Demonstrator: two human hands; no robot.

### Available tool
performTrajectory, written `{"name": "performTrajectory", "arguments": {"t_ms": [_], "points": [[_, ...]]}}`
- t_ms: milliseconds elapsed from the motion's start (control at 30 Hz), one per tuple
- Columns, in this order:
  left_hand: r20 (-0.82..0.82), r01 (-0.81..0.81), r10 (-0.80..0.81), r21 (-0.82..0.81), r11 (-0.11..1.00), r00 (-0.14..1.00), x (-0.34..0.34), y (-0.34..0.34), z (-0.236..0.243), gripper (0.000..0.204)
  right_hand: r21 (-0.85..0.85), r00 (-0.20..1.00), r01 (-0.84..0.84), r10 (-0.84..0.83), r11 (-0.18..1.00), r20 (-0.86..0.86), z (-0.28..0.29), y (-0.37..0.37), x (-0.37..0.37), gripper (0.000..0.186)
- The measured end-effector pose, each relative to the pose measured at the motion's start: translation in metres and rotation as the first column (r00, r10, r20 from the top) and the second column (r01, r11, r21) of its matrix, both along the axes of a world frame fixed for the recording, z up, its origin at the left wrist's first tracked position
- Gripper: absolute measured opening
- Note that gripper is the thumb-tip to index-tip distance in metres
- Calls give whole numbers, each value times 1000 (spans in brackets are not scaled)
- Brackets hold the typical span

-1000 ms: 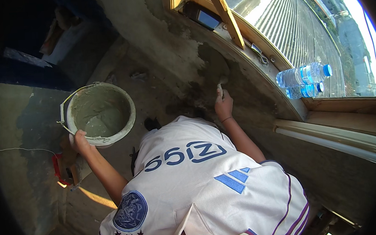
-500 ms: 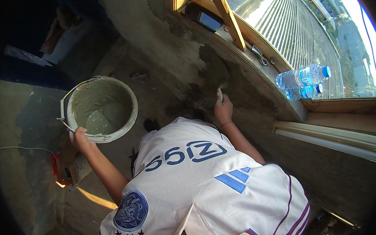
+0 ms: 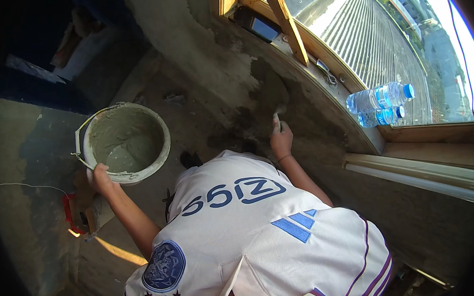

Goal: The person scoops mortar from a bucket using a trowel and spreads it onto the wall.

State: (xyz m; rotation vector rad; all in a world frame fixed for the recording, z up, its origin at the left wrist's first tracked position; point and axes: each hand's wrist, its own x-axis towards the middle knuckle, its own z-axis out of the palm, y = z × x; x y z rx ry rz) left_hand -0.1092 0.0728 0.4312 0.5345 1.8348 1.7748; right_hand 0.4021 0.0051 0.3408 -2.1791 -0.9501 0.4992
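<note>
My left hand [image 3: 101,179] is closed on the near rim of a round pale bucket [image 3: 87,141], tilted so its inside shows grey-green mortar [image 3: 126,157] coating the bottom and sides. A wire handle hangs at its left side. My right hand [image 3: 281,140] is closed round the pale handle of a small trowel [image 3: 276,121], whose blade is faint against a dark damp mortar patch [image 3: 265,84] on the concrete wall below the window. My white shirt [image 3: 252,212] fills the lower middle of the picture.
A wooden window sill runs along the upper right, with a phone [image 3: 262,27], a metal tool [image 3: 327,72], two water bottles [image 3: 375,99] and a leaning wooden slat [image 3: 289,20]. Below are long pale strips [image 3: 412,175]. At the left lie a red object [image 3: 69,212] and a thin wire.
The bucket in my left hand has shifted slightly up and back down. My right hand with the trowel has moved a very little; both grips are unchanged.
</note>
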Motion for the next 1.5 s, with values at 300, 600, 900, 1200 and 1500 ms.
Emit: {"name": "performTrajectory", "arguments": {"t_ms": [300, 600, 900, 1200, 1500], "points": [[-9, 40, -40, -44, 998, 999, -11, 0, -9, 42, -107, 976, -90, 109, 990, 186, 21, 26, 1, 36], [73, -4, 2, 26, 1000, 997, 9, -1, 8, 38, -212, 985, -85, 114, 974, 129, 16, 2, -7, 39], [0, -9, 9, -109, 994, 1000, -1, 4, -6, 45, -189, 972, -67, 107, 980, 211, 10, 20, -2, 38], [-22, 38, -39, -37, 999, 999, -8, 1, -9, 38, -209, 980, -82, 117, 974, 159, 11, 22, -4, 38], [86, 47, -44, -23, 999, 995, 0, -1, 1, 43, -179, 979, -131, 155, 975, 129, 10, 15, -6, 41]]}}
